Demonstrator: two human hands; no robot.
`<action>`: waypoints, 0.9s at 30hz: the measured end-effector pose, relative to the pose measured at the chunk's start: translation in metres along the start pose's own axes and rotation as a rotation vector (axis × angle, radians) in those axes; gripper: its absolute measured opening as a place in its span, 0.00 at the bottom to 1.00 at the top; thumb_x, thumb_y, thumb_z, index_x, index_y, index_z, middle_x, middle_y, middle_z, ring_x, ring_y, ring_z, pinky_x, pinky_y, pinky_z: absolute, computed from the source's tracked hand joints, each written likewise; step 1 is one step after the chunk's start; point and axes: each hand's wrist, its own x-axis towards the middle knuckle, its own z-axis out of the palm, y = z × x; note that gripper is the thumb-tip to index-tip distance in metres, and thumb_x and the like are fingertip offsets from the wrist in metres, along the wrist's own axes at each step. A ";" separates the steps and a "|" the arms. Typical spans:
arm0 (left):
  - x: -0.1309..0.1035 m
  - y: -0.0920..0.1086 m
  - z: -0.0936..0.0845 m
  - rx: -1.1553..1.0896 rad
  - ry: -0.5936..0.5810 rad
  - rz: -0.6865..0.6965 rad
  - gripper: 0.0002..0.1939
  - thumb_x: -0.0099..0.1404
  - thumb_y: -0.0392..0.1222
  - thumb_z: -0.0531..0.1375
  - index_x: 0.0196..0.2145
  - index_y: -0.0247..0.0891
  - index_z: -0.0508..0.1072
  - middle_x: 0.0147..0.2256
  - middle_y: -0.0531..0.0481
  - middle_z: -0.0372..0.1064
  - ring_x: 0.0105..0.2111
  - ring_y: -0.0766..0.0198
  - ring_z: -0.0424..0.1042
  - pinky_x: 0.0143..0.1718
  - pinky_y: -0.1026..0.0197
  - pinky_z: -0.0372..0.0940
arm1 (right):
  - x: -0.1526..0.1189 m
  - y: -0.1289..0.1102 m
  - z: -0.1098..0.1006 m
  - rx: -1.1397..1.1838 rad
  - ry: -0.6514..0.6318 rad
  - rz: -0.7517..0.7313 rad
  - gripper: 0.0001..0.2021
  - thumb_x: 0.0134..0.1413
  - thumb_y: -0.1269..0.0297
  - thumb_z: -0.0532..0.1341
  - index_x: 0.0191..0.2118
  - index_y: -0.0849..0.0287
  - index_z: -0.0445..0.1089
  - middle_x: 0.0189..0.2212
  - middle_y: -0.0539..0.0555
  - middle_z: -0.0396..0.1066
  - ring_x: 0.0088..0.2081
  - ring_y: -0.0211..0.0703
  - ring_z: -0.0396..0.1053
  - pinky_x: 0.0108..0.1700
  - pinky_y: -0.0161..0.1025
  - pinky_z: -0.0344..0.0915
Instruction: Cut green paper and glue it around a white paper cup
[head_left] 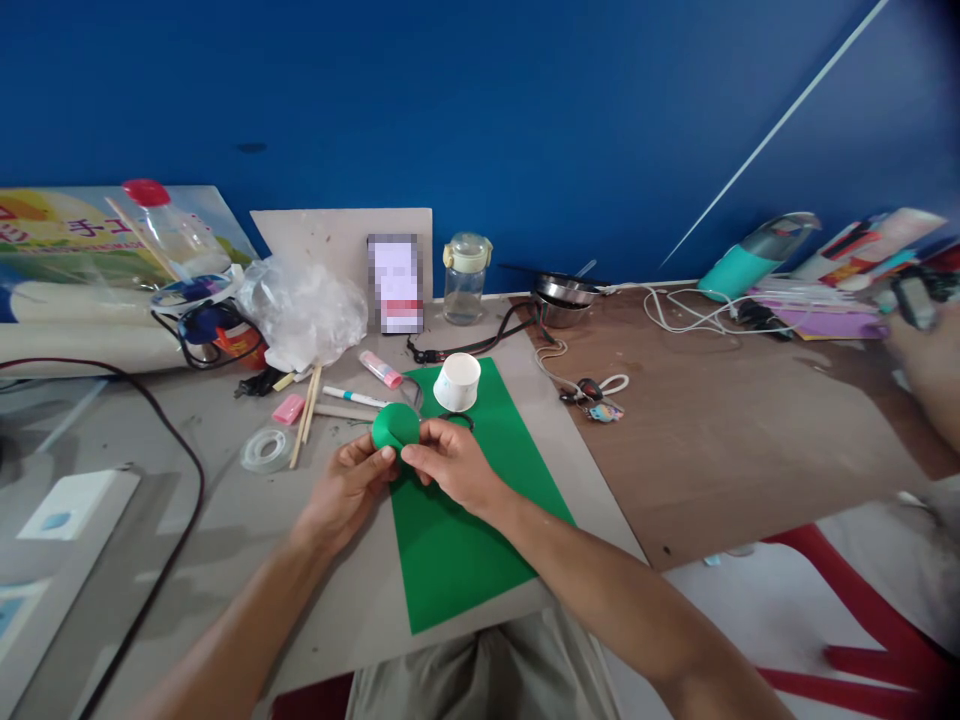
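A small round green paper piece (395, 424) is held between both hands above the table, its lower edge overlapping or folded. My left hand (351, 488) pinches its lower left edge between thumb and fingers. On the right side, my right hand (459, 465) grips the same piece with thumb and forefinger. Beneath the hands lies a large green sheet (472, 560). A white paper cup (457, 382) stands upside down on the sheet's far part. Behind my right hand, a dark ring-like handle (466, 418) shows in part.
A marker (354, 397), glue tube (380, 369), wooden sticks (306, 420) and tape roll (267, 450) lie left. Behind stand a phone (395, 285) and a glass jar (466, 280). Keys (600, 400) lie right; another person's arm (930, 350) is at far right.
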 end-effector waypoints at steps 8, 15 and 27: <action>0.000 0.000 -0.001 0.013 0.001 0.002 0.08 0.54 0.40 0.68 0.31 0.34 0.76 0.24 0.53 0.68 0.25 0.69 0.63 0.29 0.65 0.60 | 0.000 -0.001 -0.001 -0.027 -0.003 -0.001 0.11 0.44 0.60 0.62 0.23 0.58 0.60 0.12 0.42 0.58 0.16 0.30 0.55 0.20 0.31 0.51; 0.000 0.000 -0.001 0.020 -0.012 -0.007 0.08 0.54 0.39 0.67 0.31 0.34 0.75 0.25 0.52 0.68 0.25 0.69 0.63 0.29 0.65 0.60 | 0.000 0.000 0.000 -0.049 0.016 -0.021 0.11 0.45 0.60 0.61 0.22 0.58 0.59 0.12 0.42 0.57 0.16 0.30 0.55 0.20 0.31 0.51; 0.001 -0.002 -0.001 0.005 0.002 -0.003 0.07 0.54 0.38 0.68 0.31 0.34 0.76 0.25 0.52 0.68 0.24 0.70 0.62 0.29 0.66 0.61 | -0.002 -0.003 0.000 -0.126 0.046 -0.047 0.11 0.48 0.63 0.59 0.20 0.58 0.58 0.11 0.42 0.58 0.15 0.30 0.54 0.19 0.30 0.50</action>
